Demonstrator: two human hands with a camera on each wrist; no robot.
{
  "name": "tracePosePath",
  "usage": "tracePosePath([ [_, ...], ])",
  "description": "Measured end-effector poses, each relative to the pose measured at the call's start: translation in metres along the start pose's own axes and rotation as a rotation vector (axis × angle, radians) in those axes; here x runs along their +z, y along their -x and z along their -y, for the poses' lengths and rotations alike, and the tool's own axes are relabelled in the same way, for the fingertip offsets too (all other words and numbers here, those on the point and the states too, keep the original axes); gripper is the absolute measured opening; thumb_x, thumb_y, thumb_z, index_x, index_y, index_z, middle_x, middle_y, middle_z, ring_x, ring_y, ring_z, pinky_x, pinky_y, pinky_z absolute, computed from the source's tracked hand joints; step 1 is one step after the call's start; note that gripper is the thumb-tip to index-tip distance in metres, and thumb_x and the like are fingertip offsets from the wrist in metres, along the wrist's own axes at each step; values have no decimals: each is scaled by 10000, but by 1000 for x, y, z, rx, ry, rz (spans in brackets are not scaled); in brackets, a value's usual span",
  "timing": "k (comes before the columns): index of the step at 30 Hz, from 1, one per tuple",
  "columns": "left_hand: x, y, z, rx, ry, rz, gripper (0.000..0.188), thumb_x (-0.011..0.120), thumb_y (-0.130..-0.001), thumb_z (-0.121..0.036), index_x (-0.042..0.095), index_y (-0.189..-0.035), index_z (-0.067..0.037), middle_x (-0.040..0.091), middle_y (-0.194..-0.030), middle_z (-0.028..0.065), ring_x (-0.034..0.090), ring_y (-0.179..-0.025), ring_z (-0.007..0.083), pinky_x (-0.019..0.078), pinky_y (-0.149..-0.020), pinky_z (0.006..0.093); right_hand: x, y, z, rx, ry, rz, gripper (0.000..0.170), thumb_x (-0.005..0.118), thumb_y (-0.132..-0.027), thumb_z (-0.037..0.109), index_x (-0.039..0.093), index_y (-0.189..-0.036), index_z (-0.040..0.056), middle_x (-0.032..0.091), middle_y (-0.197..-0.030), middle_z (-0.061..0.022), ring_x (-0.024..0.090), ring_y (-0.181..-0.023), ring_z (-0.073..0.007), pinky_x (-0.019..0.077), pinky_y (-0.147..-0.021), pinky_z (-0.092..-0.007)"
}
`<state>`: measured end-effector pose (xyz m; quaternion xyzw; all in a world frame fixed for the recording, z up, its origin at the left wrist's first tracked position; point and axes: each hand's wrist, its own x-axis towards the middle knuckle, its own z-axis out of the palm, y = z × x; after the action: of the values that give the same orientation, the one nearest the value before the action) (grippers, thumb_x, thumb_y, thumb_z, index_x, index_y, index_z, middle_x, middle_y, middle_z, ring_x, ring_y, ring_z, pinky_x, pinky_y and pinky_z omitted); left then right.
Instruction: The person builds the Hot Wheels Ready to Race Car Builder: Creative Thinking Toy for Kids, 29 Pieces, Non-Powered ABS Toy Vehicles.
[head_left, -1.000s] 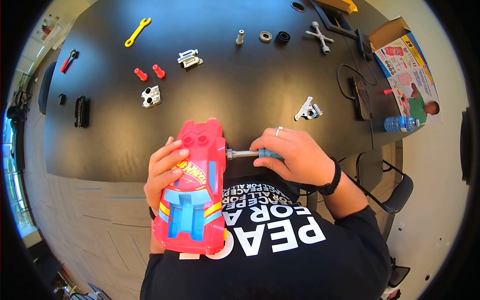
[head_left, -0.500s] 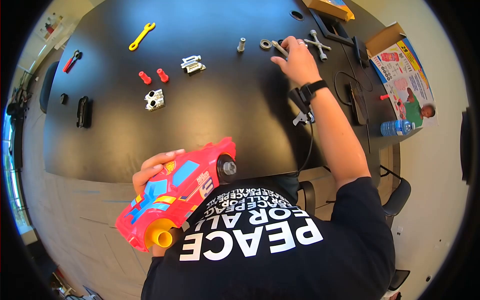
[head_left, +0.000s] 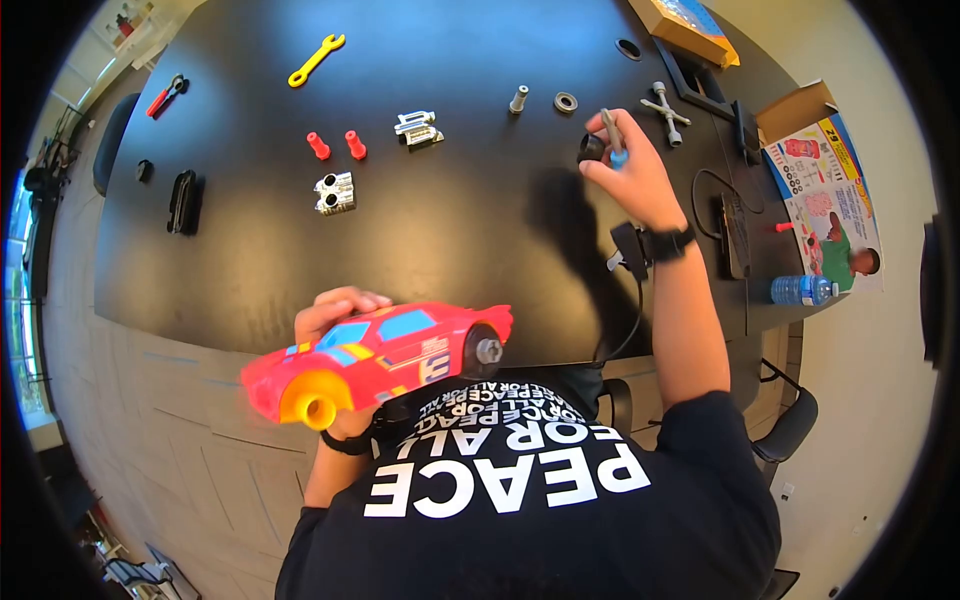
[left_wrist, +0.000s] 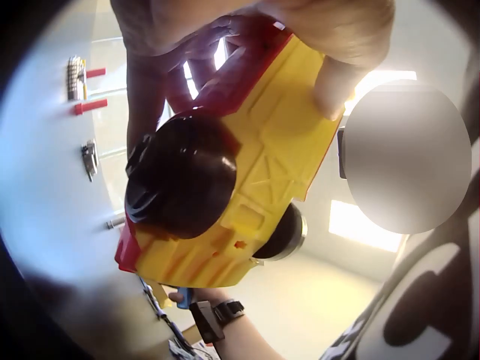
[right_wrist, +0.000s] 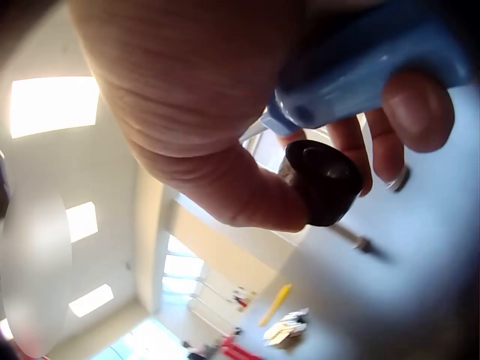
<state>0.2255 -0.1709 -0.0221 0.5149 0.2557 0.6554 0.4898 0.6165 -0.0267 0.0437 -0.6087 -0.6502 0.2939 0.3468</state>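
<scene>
My left hand (head_left: 335, 310) grips a red toy car (head_left: 415, 345) over the table's near edge, its side facing up at the head camera. A black wheel with a grey nut (head_left: 489, 351) sits at one end; at the other, a bare yellow hub (head_left: 318, 410) shows. The left wrist view shows its yellow underside (left_wrist: 281, 124) and another black wheel (left_wrist: 184, 180). Over the table, my right hand (head_left: 645, 180) pinches a small black wheel (right_wrist: 322, 184) between thumb and fingers. That hand also holds a blue-handled screwdriver (right_wrist: 367, 75) against the palm.
Farther back lie a silver bolt (head_left: 519, 98), a grey ring (head_left: 566, 102) and a cross-shaped lug wrench (head_left: 665, 113). Leftward are chrome engine parts (head_left: 418, 130), red pegs (head_left: 318, 145) and a yellow wrench (head_left: 317, 60). A water bottle (head_left: 803, 290) and printed box (head_left: 825, 190) stand right.
My right hand has moved from the car's wheel nut across the table with the screwdriver and picked up the black wheel beside the grey ring. My left hand has turned the car side-on.
</scene>
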Motion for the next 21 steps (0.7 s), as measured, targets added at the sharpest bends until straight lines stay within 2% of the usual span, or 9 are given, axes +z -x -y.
tracePosePath([
  [3, 21, -10, -1, -28, 69, 18, 740, 1006, -856, -245, 520, -1392, -93, 604, -1348, 182, 677, -1319, 392, 578, -1151, 563, 3, 50, 54, -74, -326, 112, 574, 835, -915, 123, 665, -1459, 53, 751, -1376, -52, 668, -1070, -134, 554, -930, -320],
  [5, 29, -14, 8, -23, 89, 39, 716, 1012, -846, -195, 522, -1358, -98, 608, -1383, 195, 670, -1357, 429, 585, -1150, 579, 8, 76, 77, -266, -341, 178, 598, 854, -921, 68, 604, -1461, 2, 755, -1403, -192, 696, -1094, -129, 581, -841, -232],
  [7, 33, -15, 20, -11, 133, 59, 668, 995, -871, -196, 522, -1331, -97, 604, -1436, 219, 624, -1434, 477, 581, -1156, 602, 37, 99, 95, -328, -909, 202, 577, 886, -923, 55, 583, -1410, -9, 729, -1427, -278, 715, -1293, -234, 605, -996, -302],
  [9, 41, -21, 25, 11, 131, 106, 608, 960, -912, -179, 519, -1322, -93, 599, -1474, 236, 578, -1484, 503, 569, -1168, 616, 58, 117, 114, -336, -1098, 250, 550, 894, -938, 64, 565, -1372, -2, 704, -1434, -337, 693, -1374, -320, 587, -1092, -357],
  [11, 47, -21, 31, -1, 47, 68, 565, 937, -932, -139, 520, -1310, -86, 604, -1477, 239, 573, -1490, 508, 577, -1165, 605, 40, 117, 126, -419, -714, 406, 634, 906, -884, -1, 607, -1443, 2, 698, -1514, -264, 736, -1297, -258, 604, -1011, -348],
  [14, 55, -20, 32, -73, -59, 48, 757, 1013, -851, -214, 486, -1378, -79, 594, -1510, 213, 591, -1488, 452, 522, -1222, 591, 48, 117, 124, -525, -475, 411, 633, 926, -838, -5, 691, -1425, 19, 730, -1492, -217, 770, -1236, -282, 609, -964, -360],
  [17, 50, -26, 26, -99, -85, 82, 912, 1067, -772, -344, 508, -1436, -66, 576, -1550, 226, 588, -1492, 433, 518, -1221, 562, 62, 117, 122, -665, -412, 157, 567, 927, -821, 5, 760, -1362, 37, 760, -1439, -203, 782, -1194, -335, 608, -954, -374],
  [19, 45, -37, 7, -107, 35, 299, 980, 1050, -773, -468, 543, -1493, -39, 579, -1534, 208, 581, -1495, 398, 503, -1220, 522, 59, 116, 118, -674, -287, 43, 651, 896, -774, -30, 731, -1394, 79, 761, -1435, -137, 761, -1052, -294, 593, -922, -398],
  [21, 35, -37, -2, -78, 2, 317, 833, 987, -881, -384, 611, -1500, 28, 626, -1429, 215, 653, -1341, 331, 514, -1131, 447, 60, 116, 112, -659, -225, 57, 636, 903, -760, -5, 736, -1366, 92, 773, -1400, -104, 756, -1043, -288, 599, -919, -408],
])
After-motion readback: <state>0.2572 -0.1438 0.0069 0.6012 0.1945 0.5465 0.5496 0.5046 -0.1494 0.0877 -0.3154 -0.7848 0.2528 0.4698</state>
